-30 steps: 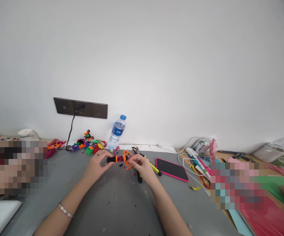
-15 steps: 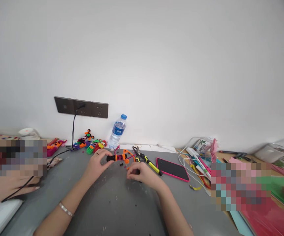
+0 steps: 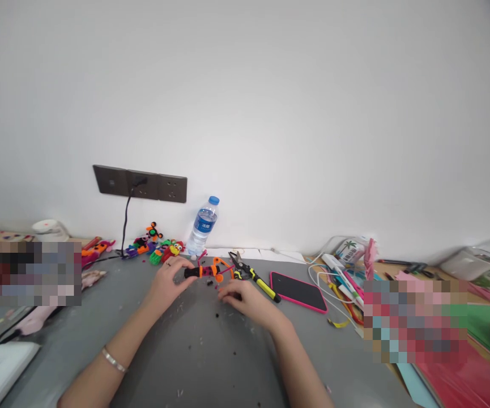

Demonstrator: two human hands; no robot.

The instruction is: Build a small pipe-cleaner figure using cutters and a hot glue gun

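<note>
My left hand (image 3: pixel 171 283) is closed on the black end of a small fuzzy figure (image 3: pixel 206 272) in black, orange and magenta, like bent pipe cleaners. Loops of orange and thin magenta strands stick out at the figure's right end. Just right of it, my right hand (image 3: pixel 241 296) is low over the grey table, with bent fingers slightly apart and nothing visible in them. Yellow-and-black pliers (image 3: pixel 259 283) lie behind that hand, jaws toward the wall. Small dark scraps (image 3: pixel 217 315) are scattered on the tabletop below my fingers.
A water bottle (image 3: pixel 204 224) leans against the wall beside colourful fuzzy figures (image 3: pixel 166 250). Right of the pliers lies a pink-edged phone (image 3: pixel 298 292), then white cables and pens. A black cord (image 3: pixel 124 226) runs from the socket. A pink corded tool (image 3: pixel 36 320) lies at left near a white box (image 3: pixel 4 368).
My right hand's fingers have loosened from a tighter curl, and a dark scrap now shows below them. Another person's hand at the left has gone, uncovering the pink tool. My left hand stays put.
</note>
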